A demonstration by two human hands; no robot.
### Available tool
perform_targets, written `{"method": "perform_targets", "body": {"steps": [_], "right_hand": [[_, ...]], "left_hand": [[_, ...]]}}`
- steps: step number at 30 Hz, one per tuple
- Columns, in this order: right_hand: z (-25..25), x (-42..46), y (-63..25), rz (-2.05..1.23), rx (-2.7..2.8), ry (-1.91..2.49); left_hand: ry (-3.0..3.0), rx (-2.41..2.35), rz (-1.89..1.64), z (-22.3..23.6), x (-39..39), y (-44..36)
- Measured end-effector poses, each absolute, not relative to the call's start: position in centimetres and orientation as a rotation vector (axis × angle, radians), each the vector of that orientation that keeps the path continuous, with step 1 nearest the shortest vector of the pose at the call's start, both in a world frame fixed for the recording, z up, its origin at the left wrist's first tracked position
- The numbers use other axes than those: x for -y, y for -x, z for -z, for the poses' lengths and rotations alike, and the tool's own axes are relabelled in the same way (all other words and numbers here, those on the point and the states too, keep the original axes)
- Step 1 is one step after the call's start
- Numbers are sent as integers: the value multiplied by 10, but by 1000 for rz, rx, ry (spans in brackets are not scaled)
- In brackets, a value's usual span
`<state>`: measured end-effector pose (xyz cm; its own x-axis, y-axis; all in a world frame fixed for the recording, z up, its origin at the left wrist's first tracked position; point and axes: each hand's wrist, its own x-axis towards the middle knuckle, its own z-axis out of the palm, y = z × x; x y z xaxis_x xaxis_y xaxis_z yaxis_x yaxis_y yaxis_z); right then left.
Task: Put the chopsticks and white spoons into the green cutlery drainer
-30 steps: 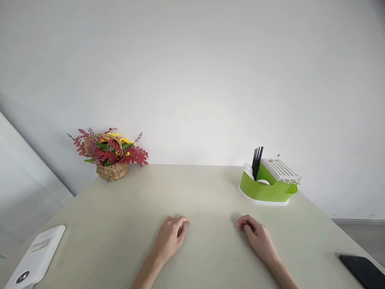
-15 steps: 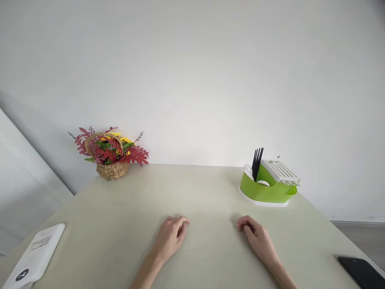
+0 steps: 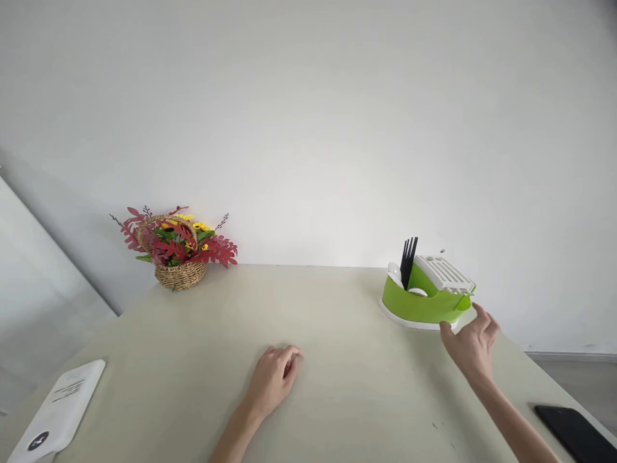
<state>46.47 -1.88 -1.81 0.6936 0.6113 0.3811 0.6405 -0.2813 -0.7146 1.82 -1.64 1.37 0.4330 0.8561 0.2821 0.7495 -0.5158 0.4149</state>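
Note:
My left hand (image 3: 274,374) rests on the table with its fingers loosely curled in, and nothing shows in it. My right hand (image 3: 472,344) is at the near right corner of a green utensil holder (image 3: 419,307) with a white base. Its thumb and fingers are spread apart by the holder's green spout-like end (image 3: 463,303); whether they touch it I cannot tell. Black chopsticks (image 3: 409,263) stand upright in the holder, beside white spoons (image 3: 394,272). A white slotted rack (image 3: 445,274) covers its right part.
A wicker basket (image 3: 180,276) of red and yellow flowers stands at the table's back left. On the near left lies a white device (image 3: 62,408) with a round dark mark. A black phone (image 3: 576,429) lies by the right edge. Behind the table (image 3: 328,315) rises a wall (image 3: 308,128).
My right hand has moved right and away from me, from resting curled on the table to the holder's right end, and its fingers have spread. My left hand has stayed put.

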Motion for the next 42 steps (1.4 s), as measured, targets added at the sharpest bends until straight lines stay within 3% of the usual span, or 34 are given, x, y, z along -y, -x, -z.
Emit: {"method": "perform_targets", "body": {"steps": [7,18,27,31,42], "right_hand": [[33,-6,-519,131,1396,2059],[48,19,-463,432,1750,1803],[24,41,-359,317,1819,1672],[16,54,-320,286,1845,1558],[9,87,-302,44,1923,1394]], "left_hand": [[-2452,-1417,-680,-15,18,-17],[-2458,-1417,-662,-14,16,-20],[-2431,-1404,-744,-12,17,-19],[-2324,-1395,-937,-13,19,-17],[-1943,-1210,-1248,-26,7,-32]]}}
